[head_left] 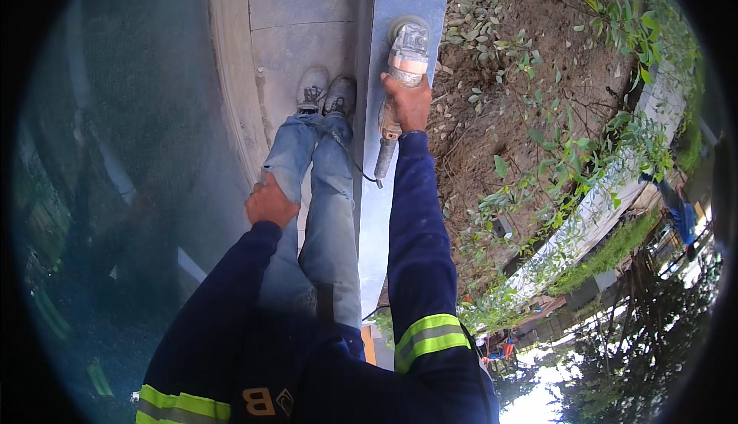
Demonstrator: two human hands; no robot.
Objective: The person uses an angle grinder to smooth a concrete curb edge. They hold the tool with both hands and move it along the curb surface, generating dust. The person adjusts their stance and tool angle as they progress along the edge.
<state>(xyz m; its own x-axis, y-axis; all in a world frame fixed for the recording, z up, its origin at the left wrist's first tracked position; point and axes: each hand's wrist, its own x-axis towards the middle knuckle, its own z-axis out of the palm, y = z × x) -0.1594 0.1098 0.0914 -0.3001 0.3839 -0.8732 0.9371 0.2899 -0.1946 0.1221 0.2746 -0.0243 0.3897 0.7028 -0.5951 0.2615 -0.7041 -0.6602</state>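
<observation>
My right hand (407, 103) grips the body of a dusty orange-and-grey angle grinder (409, 63), whose disc head rests against the top of a long, narrow, pale concrete ledge (373, 247). The grinder's side handle or rear end points toward me, with a black cord (357, 169) hanging beside it. My left hand (270, 202) is on my left leg near the knee, its fingers curled over the faded jeans (327, 216). Grey dusty shoes (314, 89) show at the ends of my legs.
At left is a large dark reflective glass surface (115, 155) beside a pale sill (231, 55). Right of the ledge lie soil (492, 155), fallen leaves and leafy plants (630, 139), with a curved pale kerb (569, 247) and grass farther out. A blue object (676, 209) is at far right.
</observation>
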